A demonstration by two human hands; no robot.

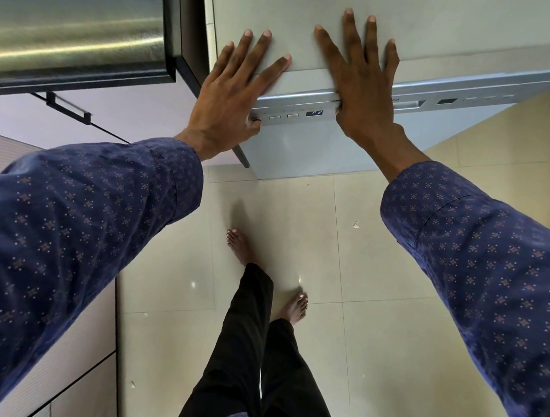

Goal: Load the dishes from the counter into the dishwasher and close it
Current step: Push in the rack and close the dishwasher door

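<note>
standing shut against the wall, the dishwasher [402, 25] fills the top middle of the view, its pale flat top seen from above and its door closed below the control strip [309, 112]. on that strip a small dark display [314, 113] shows light characters that read like "p2"; the markings on the buttons beside it are too small to make out. the left hand [236, 93] lies flat on the front left corner of the top, fingers spread and holding nothing, with its thumb curled down onto the leftmost button. the right hand [363, 79] also rests flat and spread on the top, empty, its thumb tucked over the front edge. both arms wear a dark blue patterned sleeve [72, 239]. to the left sits a steel counter [70, 20] above a cabinet with a black handle [68, 107]. below, two bare feet stand on the cream floor tiles [390, 320].
</note>
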